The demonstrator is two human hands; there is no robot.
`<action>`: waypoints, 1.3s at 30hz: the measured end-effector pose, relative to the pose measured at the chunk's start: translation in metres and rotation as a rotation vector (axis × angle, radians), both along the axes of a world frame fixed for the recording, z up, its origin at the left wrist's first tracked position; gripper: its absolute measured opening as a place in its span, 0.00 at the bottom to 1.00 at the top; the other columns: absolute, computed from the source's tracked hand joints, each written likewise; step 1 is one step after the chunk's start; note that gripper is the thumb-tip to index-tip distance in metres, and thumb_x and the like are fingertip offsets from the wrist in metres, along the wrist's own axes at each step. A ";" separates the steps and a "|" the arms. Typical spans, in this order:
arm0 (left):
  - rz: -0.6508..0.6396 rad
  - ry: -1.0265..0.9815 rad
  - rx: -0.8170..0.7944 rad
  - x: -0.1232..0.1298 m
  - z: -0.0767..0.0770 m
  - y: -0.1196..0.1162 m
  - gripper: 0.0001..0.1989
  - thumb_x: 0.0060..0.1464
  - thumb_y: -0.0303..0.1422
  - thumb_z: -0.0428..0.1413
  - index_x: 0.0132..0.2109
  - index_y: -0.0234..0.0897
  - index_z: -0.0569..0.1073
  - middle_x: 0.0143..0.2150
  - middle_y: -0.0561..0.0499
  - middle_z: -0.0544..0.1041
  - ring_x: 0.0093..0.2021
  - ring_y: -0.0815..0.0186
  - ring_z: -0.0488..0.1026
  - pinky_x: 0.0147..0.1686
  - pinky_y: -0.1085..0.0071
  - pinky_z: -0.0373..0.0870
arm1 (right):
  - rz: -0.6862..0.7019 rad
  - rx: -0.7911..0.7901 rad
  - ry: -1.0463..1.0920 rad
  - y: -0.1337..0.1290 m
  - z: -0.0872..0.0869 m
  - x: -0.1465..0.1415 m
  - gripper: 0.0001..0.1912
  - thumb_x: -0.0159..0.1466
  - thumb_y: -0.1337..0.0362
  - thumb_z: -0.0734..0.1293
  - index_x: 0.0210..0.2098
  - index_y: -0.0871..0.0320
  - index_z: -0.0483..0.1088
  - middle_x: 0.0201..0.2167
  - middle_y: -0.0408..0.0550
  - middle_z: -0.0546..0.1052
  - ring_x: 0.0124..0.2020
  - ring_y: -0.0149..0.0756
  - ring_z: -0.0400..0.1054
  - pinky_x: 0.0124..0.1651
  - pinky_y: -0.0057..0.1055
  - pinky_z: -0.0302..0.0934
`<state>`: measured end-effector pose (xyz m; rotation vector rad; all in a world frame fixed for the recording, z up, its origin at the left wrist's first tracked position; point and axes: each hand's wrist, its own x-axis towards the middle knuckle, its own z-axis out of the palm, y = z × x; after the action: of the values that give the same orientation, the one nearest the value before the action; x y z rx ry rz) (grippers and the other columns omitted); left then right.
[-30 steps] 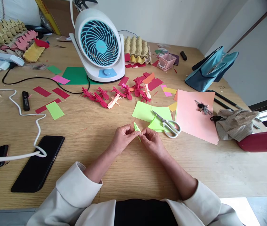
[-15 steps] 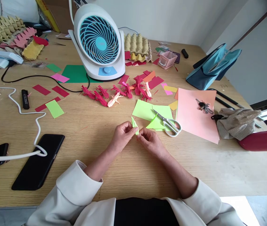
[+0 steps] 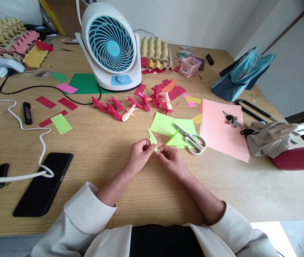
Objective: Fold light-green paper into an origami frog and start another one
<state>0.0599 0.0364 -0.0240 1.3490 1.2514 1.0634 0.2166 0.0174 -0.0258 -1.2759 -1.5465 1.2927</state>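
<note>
Between my two hands is a small, narrow folded piece of light green paper (image 3: 152, 137), its pointed end up and away from me. My left hand (image 3: 140, 153) pinches it between thumb and fingers from the left. From the right, the fingertips of my right hand (image 3: 172, 160) grip its lower end. Just beyond lie light green sheets (image 3: 162, 124), with white-handled scissors (image 3: 194, 142) on top. Folded red paper figures (image 3: 114, 110) stand in a loose group farther back, a pale pink one (image 3: 129, 112) among them.
A white fan (image 3: 113, 46) stands at the back. Pink sheets (image 3: 221, 139) bear keys (image 3: 233, 120) on the right, near a crumpled cloth (image 3: 268, 135) and a blue bag (image 3: 237, 78). On the left are a black phone (image 3: 43, 184), a white cable (image 3: 43, 142) and a marker (image 3: 27, 113).
The folded green paper shows slightly more of its upper part above my left fingers. Both hands keep nearly the same place, and the view has shifted a little.
</note>
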 end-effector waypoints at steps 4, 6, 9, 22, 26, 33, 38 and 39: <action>-0.006 -0.067 -0.059 0.001 0.001 0.000 0.18 0.51 0.40 0.62 0.24 0.37 0.63 0.22 0.58 0.61 0.24 0.73 0.56 0.25 0.74 0.55 | -0.012 0.051 -0.027 0.000 0.000 0.000 0.13 0.64 0.57 0.65 0.28 0.57 0.62 0.22 0.38 0.62 0.24 0.29 0.54 0.28 0.28 0.49; -0.037 -0.102 -0.097 0.001 0.000 0.000 0.18 0.49 0.41 0.63 0.25 0.36 0.65 0.22 0.58 0.62 0.23 0.73 0.57 0.25 0.75 0.56 | -0.030 0.061 -0.025 0.000 -0.001 0.000 0.14 0.64 0.56 0.65 0.27 0.56 0.62 0.22 0.38 0.62 0.24 0.29 0.54 0.27 0.28 0.49; -0.067 -0.109 -0.114 0.001 -0.002 -0.001 0.17 0.48 0.42 0.64 0.26 0.35 0.67 0.24 0.57 0.66 0.25 0.72 0.61 0.27 0.75 0.58 | -0.046 0.054 -0.011 0.000 -0.001 -0.001 0.16 0.63 0.53 0.66 0.27 0.56 0.62 0.22 0.39 0.63 0.24 0.29 0.54 0.27 0.28 0.50; -0.102 -0.212 -0.203 0.003 0.004 -0.004 0.16 0.51 0.43 0.61 0.30 0.36 0.68 0.25 0.57 0.63 0.25 0.73 0.57 0.21 0.76 0.54 | -0.012 0.028 0.006 0.003 0.001 0.002 0.15 0.63 0.53 0.66 0.28 0.57 0.65 0.23 0.40 0.65 0.25 0.29 0.55 0.30 0.29 0.52; -0.060 -0.223 -0.218 0.003 0.002 -0.004 0.18 0.50 0.44 0.62 0.27 0.36 0.66 0.23 0.58 0.60 0.23 0.74 0.54 0.21 0.76 0.52 | 0.008 0.022 0.012 0.002 0.001 0.002 0.16 0.63 0.52 0.65 0.27 0.56 0.64 0.22 0.39 0.64 0.24 0.29 0.54 0.29 0.29 0.51; -0.023 -0.230 -0.274 0.006 0.005 -0.004 0.19 0.46 0.46 0.64 0.29 0.36 0.68 0.24 0.57 0.64 0.23 0.74 0.57 0.19 0.77 0.53 | -0.014 0.029 -0.039 0.001 -0.003 0.002 0.16 0.64 0.52 0.65 0.27 0.56 0.63 0.22 0.39 0.63 0.24 0.29 0.54 0.28 0.29 0.50; -0.047 -0.221 -0.265 0.005 0.006 -0.004 0.20 0.46 0.46 0.65 0.27 0.35 0.68 0.22 0.58 0.63 0.22 0.75 0.56 0.20 0.77 0.52 | -0.029 0.030 -0.032 0.001 -0.003 0.001 0.17 0.64 0.51 0.65 0.27 0.56 0.63 0.22 0.39 0.63 0.24 0.29 0.54 0.28 0.29 0.50; -0.042 -0.216 -0.249 0.004 0.005 -0.004 0.19 0.46 0.46 0.65 0.27 0.35 0.68 0.22 0.58 0.62 0.22 0.75 0.55 0.20 0.77 0.51 | -0.021 0.029 -0.024 0.001 -0.003 0.001 0.17 0.64 0.51 0.65 0.28 0.57 0.64 0.22 0.39 0.63 0.24 0.29 0.54 0.28 0.29 0.50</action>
<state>0.0640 0.0328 -0.0187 1.0378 1.1475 0.9611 0.2178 0.0182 -0.0286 -1.2901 -1.5593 1.2413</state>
